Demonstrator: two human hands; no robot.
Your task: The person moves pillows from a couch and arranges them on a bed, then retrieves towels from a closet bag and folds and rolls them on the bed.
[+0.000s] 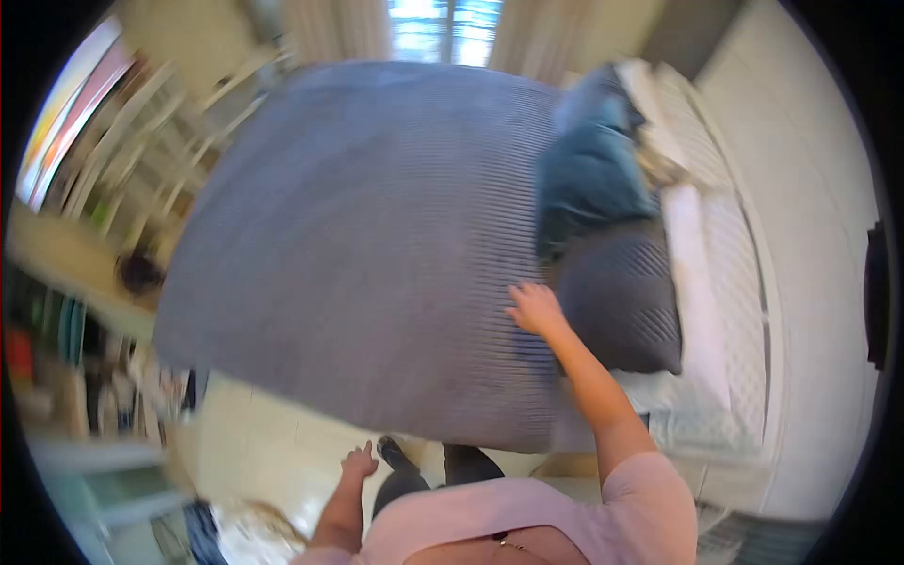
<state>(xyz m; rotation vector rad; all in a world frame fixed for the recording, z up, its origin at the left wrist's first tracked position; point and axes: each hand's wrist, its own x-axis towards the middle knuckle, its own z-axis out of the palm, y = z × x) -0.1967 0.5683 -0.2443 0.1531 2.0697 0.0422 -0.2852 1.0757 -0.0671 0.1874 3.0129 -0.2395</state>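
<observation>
A grey ribbed bedspread [358, 235] covers the bed. My right hand [535, 309] reaches over its right part, just left of a dark grey cushion [617, 301]. Its fingers point left, a little spread, and hold nothing; whether they touch the cloth I cannot tell. Beyond the dark cushion lies a teal cushion [593, 179], leaning against more pillows. My left hand [360, 461] hangs low over the floor, apart from the bed's near edge, with its fingers apart and nothing in them.
White pillows [697, 282] lie along the padded headboard [744, 311] on the right. Blurred shelves [122, 179] and a television [71, 113] stand on the left. Pale floor [273, 433] shows at the near left. A curtained window [447, 28] is at the back.
</observation>
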